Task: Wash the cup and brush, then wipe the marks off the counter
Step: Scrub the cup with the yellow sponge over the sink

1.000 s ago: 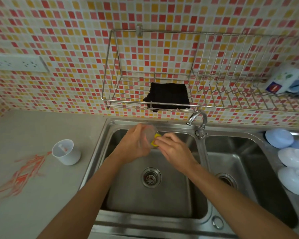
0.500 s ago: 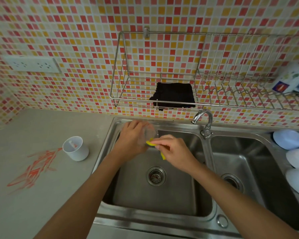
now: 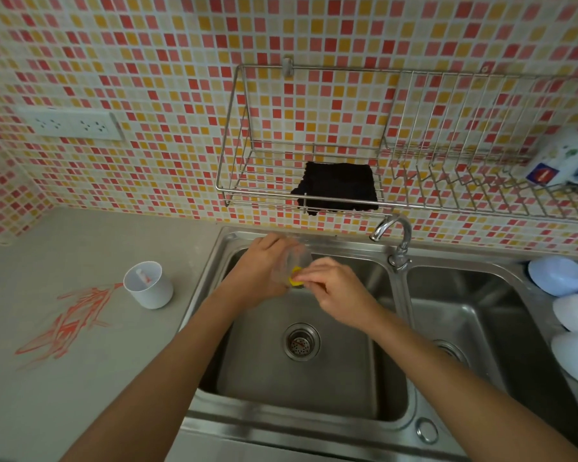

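Note:
Over the left sink basin, my left hand grips a clear cup tipped on its side. My right hand pinches a yellow sponge and presses it at the cup's mouth. On the grey counter to the left lie orange-red marks. A white cup stands beside them with a small brush lying inside it.
A tap stands between the two basins. A wire rack on the tiled wall holds a black cloth and a printed mug. Pale blue and white bowls lie upside down at the right. Sockets are mounted on the left wall.
My hands stay together over the basin; the right hand has shifted the sponge against the cup's mouth. The view has drifted left and down a little.

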The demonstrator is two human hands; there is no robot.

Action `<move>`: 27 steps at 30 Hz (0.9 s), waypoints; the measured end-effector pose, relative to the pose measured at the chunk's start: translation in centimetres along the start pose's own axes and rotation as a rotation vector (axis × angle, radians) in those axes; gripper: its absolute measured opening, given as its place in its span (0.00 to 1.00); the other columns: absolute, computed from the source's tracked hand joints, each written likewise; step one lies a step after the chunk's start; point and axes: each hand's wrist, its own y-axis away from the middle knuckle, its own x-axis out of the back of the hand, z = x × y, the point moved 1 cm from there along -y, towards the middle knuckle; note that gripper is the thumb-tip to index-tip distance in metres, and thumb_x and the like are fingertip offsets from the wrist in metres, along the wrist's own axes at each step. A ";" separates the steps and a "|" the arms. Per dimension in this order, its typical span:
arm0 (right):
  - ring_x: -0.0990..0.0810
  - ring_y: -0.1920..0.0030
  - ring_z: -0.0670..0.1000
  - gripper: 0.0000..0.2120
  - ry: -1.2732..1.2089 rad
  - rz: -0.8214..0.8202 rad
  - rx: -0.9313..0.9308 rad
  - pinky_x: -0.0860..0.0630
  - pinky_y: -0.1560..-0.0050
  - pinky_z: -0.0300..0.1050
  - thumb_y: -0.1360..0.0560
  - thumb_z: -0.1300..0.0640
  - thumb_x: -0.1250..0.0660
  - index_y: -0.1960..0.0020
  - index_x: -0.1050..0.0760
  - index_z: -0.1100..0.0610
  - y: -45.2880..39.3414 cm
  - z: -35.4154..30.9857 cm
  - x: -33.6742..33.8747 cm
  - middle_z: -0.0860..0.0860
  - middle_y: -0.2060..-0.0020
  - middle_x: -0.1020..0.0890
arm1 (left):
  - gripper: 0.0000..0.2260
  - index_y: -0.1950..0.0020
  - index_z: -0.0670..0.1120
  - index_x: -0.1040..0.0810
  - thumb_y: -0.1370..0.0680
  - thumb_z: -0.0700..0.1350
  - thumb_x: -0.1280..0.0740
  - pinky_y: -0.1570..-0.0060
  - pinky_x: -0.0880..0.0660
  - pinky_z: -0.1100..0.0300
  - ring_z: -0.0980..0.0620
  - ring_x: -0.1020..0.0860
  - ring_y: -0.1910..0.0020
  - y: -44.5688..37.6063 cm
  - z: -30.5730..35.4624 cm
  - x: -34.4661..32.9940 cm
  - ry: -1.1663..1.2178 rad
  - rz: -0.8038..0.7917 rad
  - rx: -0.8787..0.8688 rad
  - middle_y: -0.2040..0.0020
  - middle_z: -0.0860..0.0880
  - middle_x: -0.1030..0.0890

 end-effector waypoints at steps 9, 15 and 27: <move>0.25 0.43 0.53 0.15 0.409 -0.017 0.341 0.25 0.42 0.46 0.30 0.63 0.30 0.43 0.19 0.56 -0.2 0.8 0.9 0.49 0.46 0.18 | 0.36 0.30 0.47 0.32 0.36 0.46 0.23 0.40 0.36 0.69 0.59 0.31 0.40 -0.7 -0.1 1.4 0.093 -0.108 0.078 0.36 0.52 0.28; 0.25 0.48 0.52 0.09 0.401 0.114 0.294 0.23 0.48 0.44 0.27 0.63 0.30 0.47 0.20 0.55 -0.3 0.5 0.3 0.47 0.50 0.18 | 0.36 0.31 0.48 0.33 0.36 0.48 0.23 0.37 0.28 0.55 0.55 0.28 0.37 -0.7 -0.4 0.7 0.258 -0.126 0.203 0.36 0.53 0.26; 0.23 0.43 0.47 0.13 -0.163 0.072 -0.148 0.32 0.43 0.30 0.24 0.62 0.33 0.41 0.20 0.53 -0.1 -1.7 -0.9 0.49 0.44 0.18 | 0.34 0.34 0.42 0.30 0.37 0.47 0.22 0.38 0.29 0.50 0.46 0.30 0.39 1.0 -0.3 -1.6 -0.006 0.121 0.231 0.38 0.45 0.26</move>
